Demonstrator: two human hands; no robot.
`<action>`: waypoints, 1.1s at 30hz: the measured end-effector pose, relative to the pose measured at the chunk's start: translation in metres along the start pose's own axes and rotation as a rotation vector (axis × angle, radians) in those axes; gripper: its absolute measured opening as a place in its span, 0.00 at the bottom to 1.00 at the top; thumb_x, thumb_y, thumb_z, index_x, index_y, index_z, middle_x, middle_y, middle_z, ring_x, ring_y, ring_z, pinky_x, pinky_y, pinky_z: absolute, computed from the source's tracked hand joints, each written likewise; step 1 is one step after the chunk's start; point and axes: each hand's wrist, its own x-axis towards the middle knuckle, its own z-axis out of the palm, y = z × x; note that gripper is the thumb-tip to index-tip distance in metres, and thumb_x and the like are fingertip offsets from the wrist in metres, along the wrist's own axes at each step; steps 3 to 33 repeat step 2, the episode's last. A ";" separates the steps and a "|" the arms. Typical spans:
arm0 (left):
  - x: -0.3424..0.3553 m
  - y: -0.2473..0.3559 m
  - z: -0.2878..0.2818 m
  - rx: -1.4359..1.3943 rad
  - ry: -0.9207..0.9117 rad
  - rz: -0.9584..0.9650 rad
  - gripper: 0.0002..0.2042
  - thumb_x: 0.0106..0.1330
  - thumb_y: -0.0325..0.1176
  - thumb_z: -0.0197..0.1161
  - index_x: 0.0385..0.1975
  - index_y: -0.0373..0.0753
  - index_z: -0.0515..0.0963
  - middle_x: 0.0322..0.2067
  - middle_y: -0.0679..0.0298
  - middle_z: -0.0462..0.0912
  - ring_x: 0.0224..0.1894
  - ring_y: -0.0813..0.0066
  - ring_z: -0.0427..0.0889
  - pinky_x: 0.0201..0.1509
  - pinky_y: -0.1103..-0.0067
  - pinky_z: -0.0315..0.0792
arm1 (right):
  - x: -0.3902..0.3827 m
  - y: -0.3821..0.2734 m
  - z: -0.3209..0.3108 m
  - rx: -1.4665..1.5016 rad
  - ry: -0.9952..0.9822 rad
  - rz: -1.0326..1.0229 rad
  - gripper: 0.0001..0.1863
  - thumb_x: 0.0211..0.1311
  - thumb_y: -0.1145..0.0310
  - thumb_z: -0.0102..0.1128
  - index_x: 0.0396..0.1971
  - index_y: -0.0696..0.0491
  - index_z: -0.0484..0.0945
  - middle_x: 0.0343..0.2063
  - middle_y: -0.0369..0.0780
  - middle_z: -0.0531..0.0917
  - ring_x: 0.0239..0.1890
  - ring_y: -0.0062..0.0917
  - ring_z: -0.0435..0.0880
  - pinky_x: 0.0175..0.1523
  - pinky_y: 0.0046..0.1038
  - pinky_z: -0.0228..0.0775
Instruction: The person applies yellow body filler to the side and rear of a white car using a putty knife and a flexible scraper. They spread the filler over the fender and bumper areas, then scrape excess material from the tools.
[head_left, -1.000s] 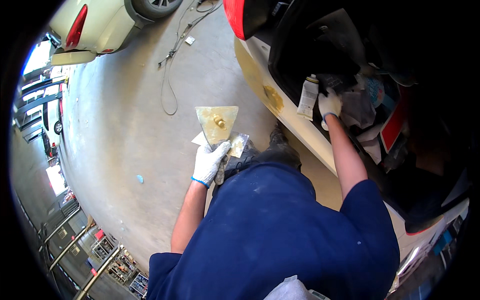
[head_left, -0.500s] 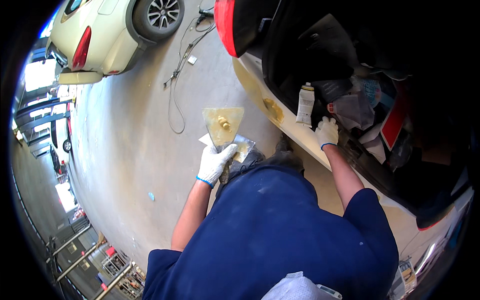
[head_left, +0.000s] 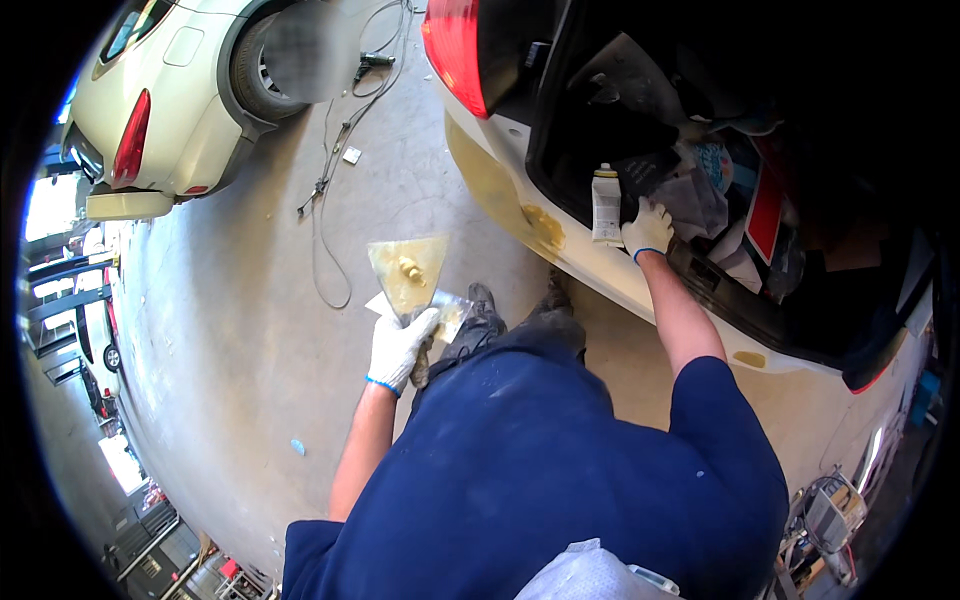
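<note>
My gloved left hand [head_left: 398, 348] is closed round the handle of a putty spreader [head_left: 412, 270], held above the floor. A blob of yellowish filler [head_left: 409, 270] sits on its wide blade. A second flat, smeared plate [head_left: 452, 318] shows beneath that blade. At the sill of an open car trunk, my gloved right hand [head_left: 648, 228] has its fingers apart and bent downward, with nothing visible in them. Just left of it a white tube [head_left: 606, 207] with a pale cap lies on the trunk edge. Yellow filler patches [head_left: 543, 228] mark the white car body below the tube.
Plastic bags [head_left: 697, 203], a red panel [head_left: 765, 229] and other clutter fill the dark trunk. Cables and a dark power tool [head_left: 374, 63] lie on the floor [head_left: 240, 300]. A pale car [head_left: 190, 110] stands at the far left, and a wheeled metal stand [head_left: 830, 520] at the lower right.
The view has shifted a little. My right hand stays beside the tube, its fingers now more spread. The spreader remains in my left hand, slightly tilted compared with before.
</note>
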 end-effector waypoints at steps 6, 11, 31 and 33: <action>0.014 -0.022 -0.006 0.050 -0.020 0.034 0.12 0.66 0.35 0.69 0.44 0.36 0.82 0.27 0.67 0.83 0.24 0.82 0.78 0.29 0.82 0.73 | 0.033 0.002 0.018 0.323 -0.065 0.057 0.35 0.58 0.57 0.61 0.67 0.44 0.68 0.66 0.49 0.66 0.69 0.48 0.62 0.67 0.56 0.61; 0.014 -0.022 -0.006 0.050 -0.020 0.034 0.12 0.66 0.35 0.69 0.44 0.36 0.82 0.27 0.67 0.83 0.24 0.82 0.78 0.29 0.82 0.73 | 0.033 0.002 0.018 0.323 -0.065 0.057 0.35 0.58 0.57 0.61 0.67 0.44 0.68 0.66 0.49 0.66 0.69 0.48 0.62 0.67 0.56 0.61; 0.014 -0.022 -0.006 0.050 -0.020 0.034 0.12 0.66 0.35 0.69 0.44 0.36 0.82 0.27 0.67 0.83 0.24 0.82 0.78 0.29 0.82 0.73 | 0.033 0.002 0.018 0.323 -0.065 0.057 0.35 0.58 0.57 0.61 0.67 0.44 0.68 0.66 0.49 0.66 0.69 0.48 0.62 0.67 0.56 0.61; 0.014 -0.022 -0.006 0.050 -0.020 0.034 0.12 0.66 0.35 0.69 0.44 0.36 0.82 0.27 0.67 0.83 0.24 0.82 0.78 0.29 0.82 0.73 | 0.033 0.002 0.018 0.323 -0.065 0.057 0.35 0.58 0.57 0.61 0.67 0.44 0.68 0.66 0.49 0.66 0.69 0.48 0.62 0.67 0.56 0.61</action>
